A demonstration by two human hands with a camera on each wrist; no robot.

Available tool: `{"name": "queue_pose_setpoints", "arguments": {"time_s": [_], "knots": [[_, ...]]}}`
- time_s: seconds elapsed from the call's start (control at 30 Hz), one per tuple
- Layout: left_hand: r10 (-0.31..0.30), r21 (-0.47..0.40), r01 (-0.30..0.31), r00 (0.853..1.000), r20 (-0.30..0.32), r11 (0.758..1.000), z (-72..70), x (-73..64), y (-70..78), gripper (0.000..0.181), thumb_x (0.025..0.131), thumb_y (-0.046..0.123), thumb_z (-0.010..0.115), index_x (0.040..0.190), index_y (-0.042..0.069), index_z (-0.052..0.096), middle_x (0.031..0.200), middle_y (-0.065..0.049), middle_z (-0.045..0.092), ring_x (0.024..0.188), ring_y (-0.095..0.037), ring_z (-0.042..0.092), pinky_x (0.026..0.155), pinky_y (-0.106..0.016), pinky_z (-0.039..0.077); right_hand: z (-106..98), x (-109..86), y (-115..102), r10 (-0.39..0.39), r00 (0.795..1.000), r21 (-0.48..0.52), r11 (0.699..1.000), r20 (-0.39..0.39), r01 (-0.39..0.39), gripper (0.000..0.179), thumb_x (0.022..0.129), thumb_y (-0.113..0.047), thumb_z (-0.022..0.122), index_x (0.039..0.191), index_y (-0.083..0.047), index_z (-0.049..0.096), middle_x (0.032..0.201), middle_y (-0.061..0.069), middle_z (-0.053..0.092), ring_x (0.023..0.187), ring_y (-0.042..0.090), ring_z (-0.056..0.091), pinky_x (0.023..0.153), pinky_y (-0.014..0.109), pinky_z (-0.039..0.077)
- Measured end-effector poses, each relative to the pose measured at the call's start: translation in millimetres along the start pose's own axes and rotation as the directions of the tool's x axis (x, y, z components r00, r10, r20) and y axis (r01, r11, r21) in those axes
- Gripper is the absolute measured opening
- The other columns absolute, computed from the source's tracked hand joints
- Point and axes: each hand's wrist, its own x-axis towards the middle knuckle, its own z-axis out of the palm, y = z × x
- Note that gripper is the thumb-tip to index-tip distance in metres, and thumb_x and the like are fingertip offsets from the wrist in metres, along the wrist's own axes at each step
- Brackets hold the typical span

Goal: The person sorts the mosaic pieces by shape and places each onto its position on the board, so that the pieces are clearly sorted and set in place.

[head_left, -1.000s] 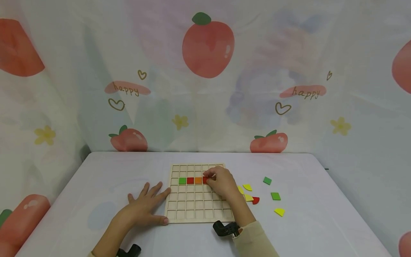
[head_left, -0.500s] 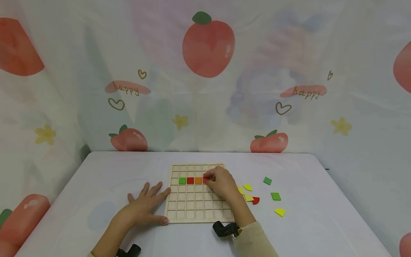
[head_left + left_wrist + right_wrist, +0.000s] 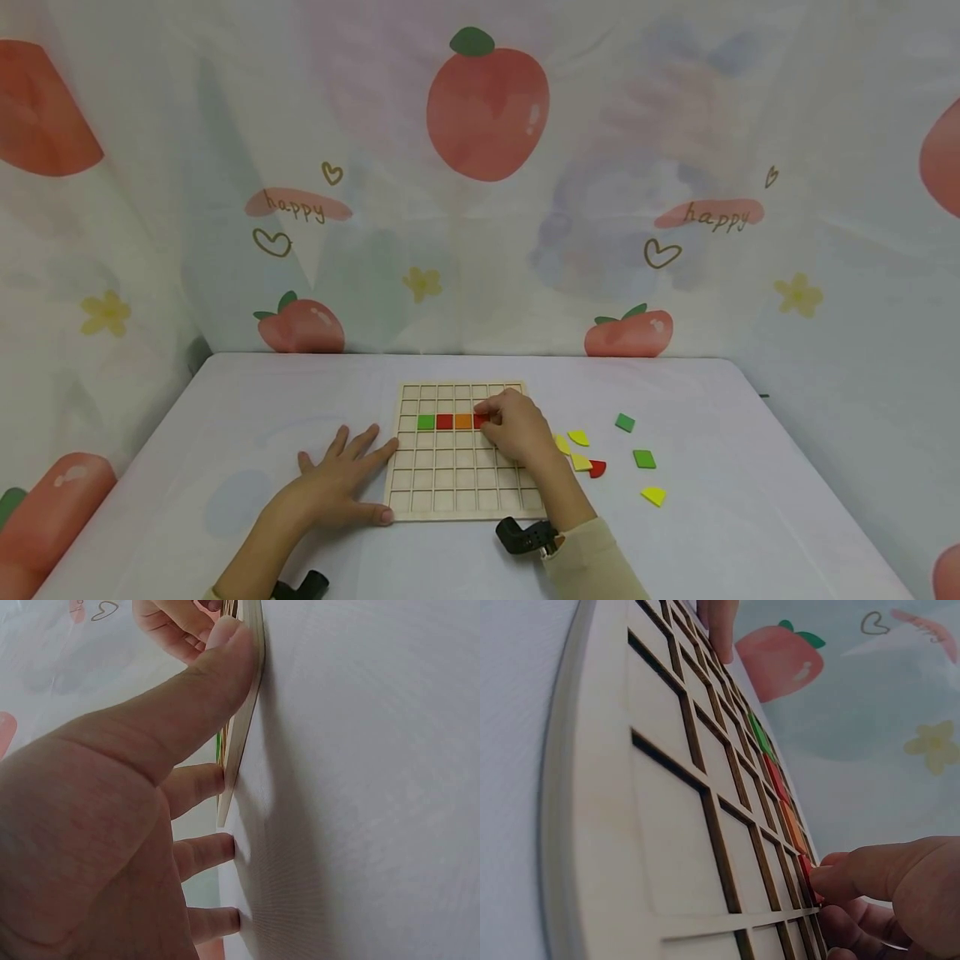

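A wooden grid board (image 3: 442,479) lies on the white table. One of its upper rows holds a green square tile (image 3: 426,422), a red one (image 3: 445,422), an orange one (image 3: 463,422) and, at the right, another red square tile (image 3: 808,877). My right hand (image 3: 517,427) has its thumb and fingers on that last red tile, pinching it at its cell. Spread along the board's left side is my left hand (image 3: 333,479). Its thumb touches the lower left corner and one finger the left edge; in the left wrist view other fingertips rest on the table.
Right of the board lie yellow quarter-round pieces (image 3: 578,437), a red rounded piece (image 3: 597,468), two green squares (image 3: 644,458) and, nearer, a further yellow piece (image 3: 654,497). A printed cloth (image 3: 480,250) hangs behind the table.
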Motion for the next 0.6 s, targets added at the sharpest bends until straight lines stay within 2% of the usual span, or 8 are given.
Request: {"name": "queue_pose_setpoints", "arguments": {"time_s": [0.27, 0.6], "knots": [[-0.005, 0.000, 0.005, 1.000, 0.002, 1.000, -0.1, -0.5, 0.8, 0.103, 0.066, 0.070, 0.076, 0.154, 0.034, 0.038, 0.166, -0.008, 0.023, 0.149, -0.053, 0.008, 0.091, -0.091, 0.005, -4, -1.0, 1, -0.013, 1.000, 0.086, 0.996, 0.003, 0.012, 0.026, 0.089, -0.009, 0.071, 0.114, -0.015, 0.075, 0.108, -0.001, 0.069, 0.089, 0.014, 0.061, 0.078, 0.035, 0.053], [-0.008, 0.014, 0.008, 1.000, 0.010, 1.000, 0.9, 2.3, -0.3, 0.102, 0.066, 0.072, 0.075, 0.154, 0.036, 0.038, 0.166, -0.007, 0.022, 0.150, -0.051, 0.007, 0.092, -0.091, 0.006, -17, -2.8, -2, 0.010, 1.000, 0.134, 0.991, -0.009, -0.009, 0.024, 0.090, -0.010, 0.070, 0.113, -0.017, 0.074, 0.109, 0.000, 0.068, 0.091, 0.015, 0.063, 0.073, 0.032, 0.053]]}}
